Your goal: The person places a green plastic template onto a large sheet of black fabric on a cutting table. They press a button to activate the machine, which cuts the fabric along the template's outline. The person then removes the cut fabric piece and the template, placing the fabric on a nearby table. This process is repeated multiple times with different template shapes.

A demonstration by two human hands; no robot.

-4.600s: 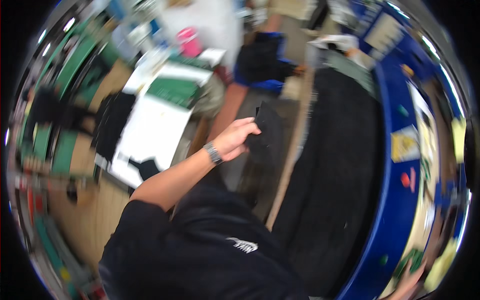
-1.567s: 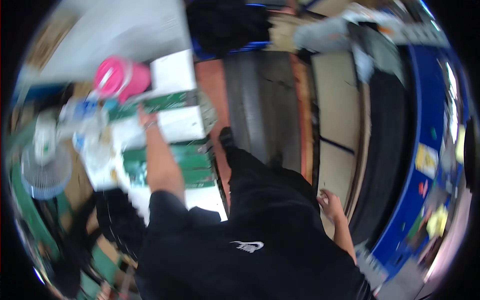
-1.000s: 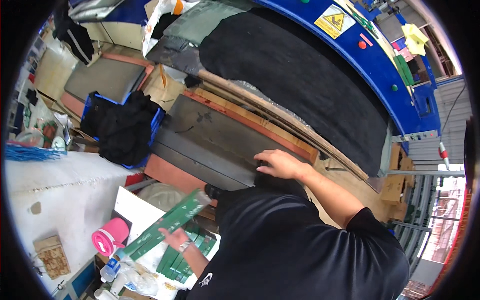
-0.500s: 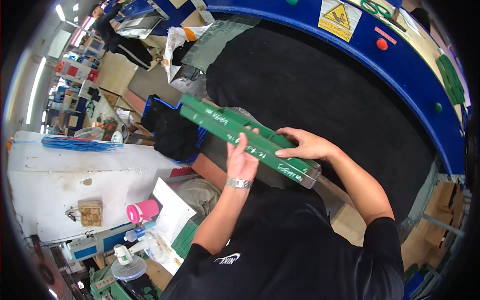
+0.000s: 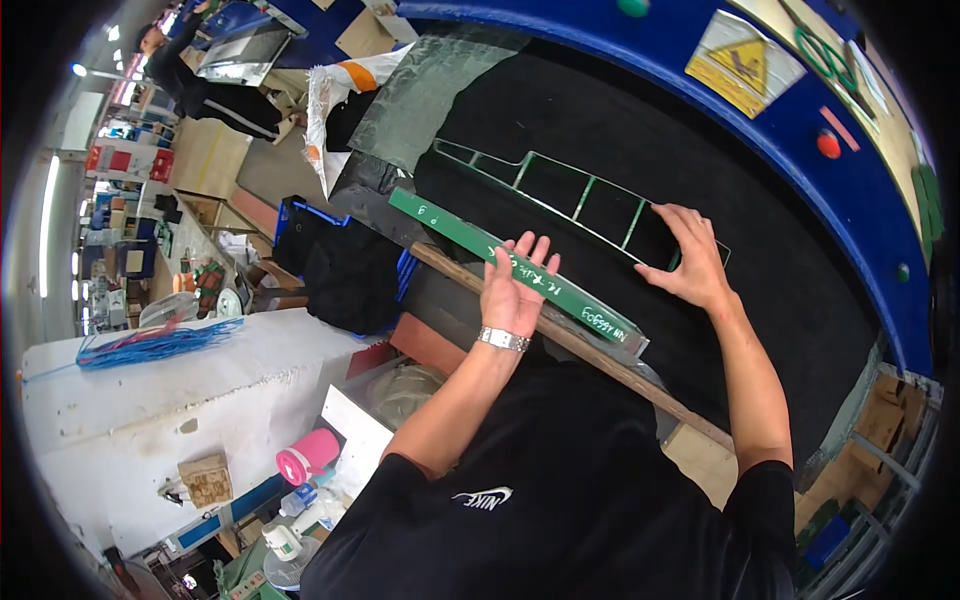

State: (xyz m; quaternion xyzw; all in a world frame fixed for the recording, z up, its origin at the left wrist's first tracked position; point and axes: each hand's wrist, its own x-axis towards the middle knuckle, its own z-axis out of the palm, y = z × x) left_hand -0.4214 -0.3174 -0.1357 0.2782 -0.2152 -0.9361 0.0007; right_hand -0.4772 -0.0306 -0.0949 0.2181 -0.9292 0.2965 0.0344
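A long green template frame (image 5: 585,200), divided into open cells, is laid flat on the black work surface (image 5: 760,270) toward 12 o'clock. Its near solid green edge bar (image 5: 470,240) is pressed down by the left hand (image 5: 512,285), palm flat and fingers spread; the far end, toward 2 o'clock, is held down by the right hand (image 5: 690,262), fingers likewise spread (nothing pinched). Placement of the frame appears largely done; final alignment against the wooden batten (image 5: 600,362) just below it seems to be left. A pink cup (image 5: 307,455) is seen at 8 o'clock.
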